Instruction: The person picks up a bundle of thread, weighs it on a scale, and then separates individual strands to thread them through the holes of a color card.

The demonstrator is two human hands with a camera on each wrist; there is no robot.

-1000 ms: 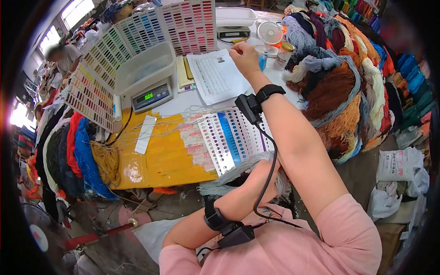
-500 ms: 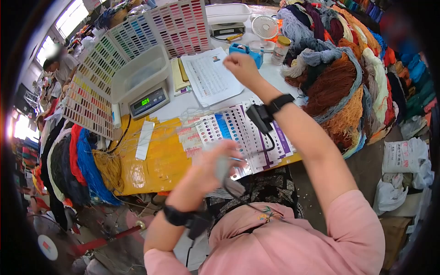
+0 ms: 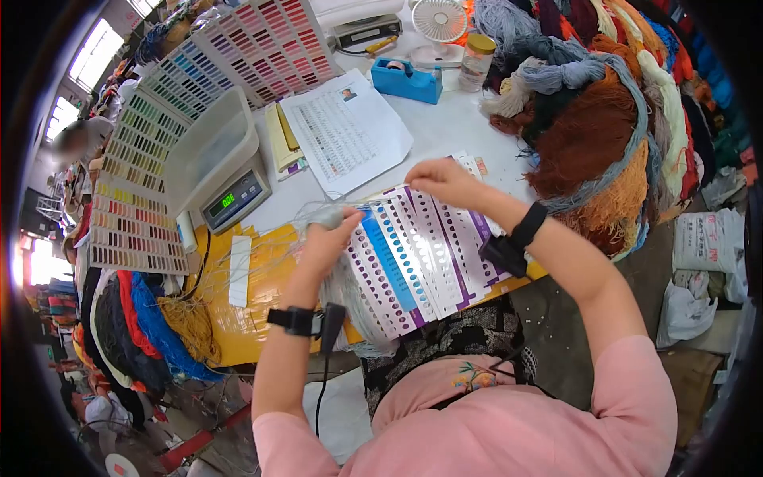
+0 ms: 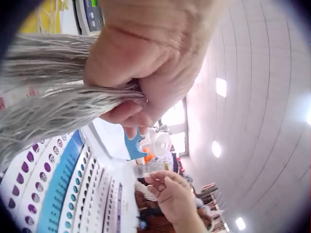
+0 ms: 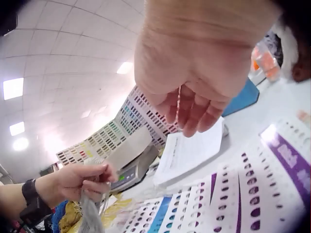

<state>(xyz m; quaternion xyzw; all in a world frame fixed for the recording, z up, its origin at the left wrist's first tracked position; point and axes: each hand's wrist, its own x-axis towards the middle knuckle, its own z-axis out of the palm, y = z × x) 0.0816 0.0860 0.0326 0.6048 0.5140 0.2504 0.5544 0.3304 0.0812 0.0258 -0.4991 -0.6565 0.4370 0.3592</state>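
A hank of grey yarn [image 4: 53, 109] hangs from the left hand [image 3: 327, 238], whose fingers and thumb close round its upper end. Its strands fall over the left edge of the fanned shade cards [image 3: 429, 258], which have purple bands and rows of coloured dots. Above the cards' far edge is the right hand [image 3: 451, 181], fingers curled in. A thin pale twisted strand [image 5: 179, 104] runs from its palm between the fingers in the right wrist view; the strand's ends are hidden.
Left of the papers [image 3: 346, 131], a scale [image 3: 237, 199] bears a clear bin [image 3: 208, 151], with colour charts [image 3: 143, 183] behind. A blue tape dispenser [image 3: 407, 81], a jar [image 3: 477, 62] and a small fan [image 3: 439, 20] stand farther back. Yarn heaps [image 3: 584, 131] lie at the right.
The left hand has risen from near the lap and moved left with the grey yarn. The right hand has come down from beside the tape dispenser to the shade cards.
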